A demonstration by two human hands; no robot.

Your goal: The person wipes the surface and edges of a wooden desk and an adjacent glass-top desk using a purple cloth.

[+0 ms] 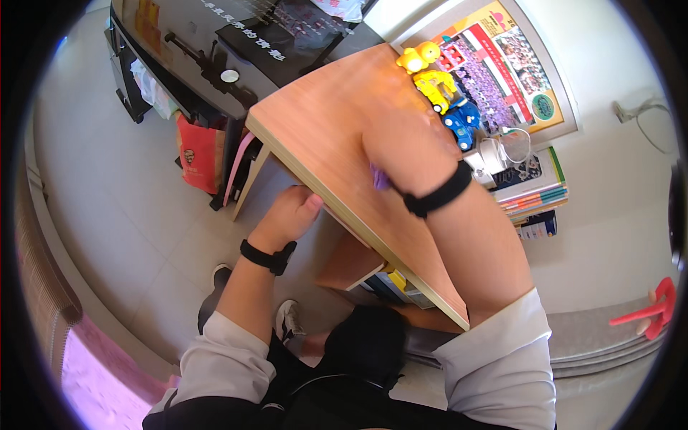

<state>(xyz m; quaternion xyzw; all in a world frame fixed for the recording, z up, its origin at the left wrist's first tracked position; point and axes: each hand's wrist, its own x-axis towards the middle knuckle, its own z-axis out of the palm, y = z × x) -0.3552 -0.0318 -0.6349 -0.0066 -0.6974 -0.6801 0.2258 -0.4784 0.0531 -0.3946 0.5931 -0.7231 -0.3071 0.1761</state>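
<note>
My right hand (406,142), blurred, is pressed low over a wood-grain desktop (322,115). A crumpled purple cloth (380,177) shows beneath its palm; the fingers are smeared by motion and partly hidden. My left hand (293,212) is curled into a loose fist just off the desktop's front edge, its thumb close to or touching that edge, and nothing shows in it. Along the back of the desktop, past my right hand, stand a yellow figure toy (419,57), a yellow toy vehicle (435,90) and a blue toy vehicle (462,122).
A framed group photo (497,70) leans behind the toys. White chargers (486,158) and stacked books (537,185) sit to the right. A television (188,48) adjoins the desk's far end. Below stands a red paper bag (199,156); a shelf board (355,258) lies under the desktop.
</note>
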